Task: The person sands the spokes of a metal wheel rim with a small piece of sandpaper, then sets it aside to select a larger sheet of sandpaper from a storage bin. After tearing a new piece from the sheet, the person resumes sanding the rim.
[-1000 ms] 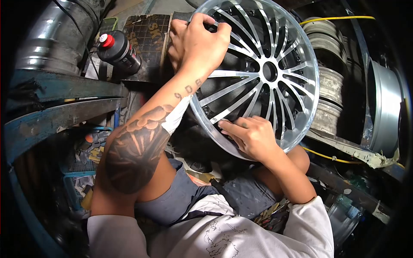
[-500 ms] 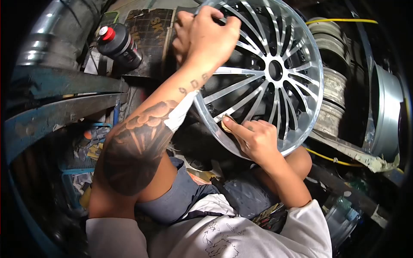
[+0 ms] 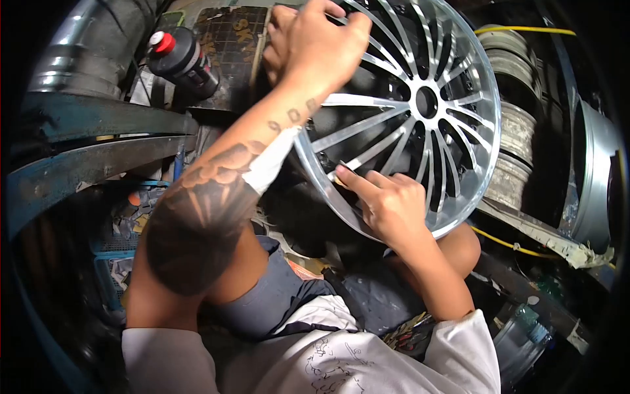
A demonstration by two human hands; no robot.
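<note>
A silver multi-spoke wheel rim [image 3: 482,164] stands tilted, its face towards me. My left hand [image 3: 318,49] is closed around its upper left edge, which the hand largely hides. Near the lower left of the wheel, my right hand [image 3: 397,203] pinches a small tan piece [image 3: 339,180] against the inner lip by a spoke end. Most of that piece is covered by the fingers.
A dark bottle with a red and white cap [image 3: 184,64] stands at upper left, above blue metal bars [image 3: 111,120]. Stacked wheels [image 3: 515,128] and another silver rim [image 3: 594,177] are at right. Blue baskets [image 3: 111,244] sit lower left.
In view, the wheel has shifted slightly right. Less of the tan piece shows under my right fingers, which sit a little higher. My left hand keeps its hold on the edge.
</note>
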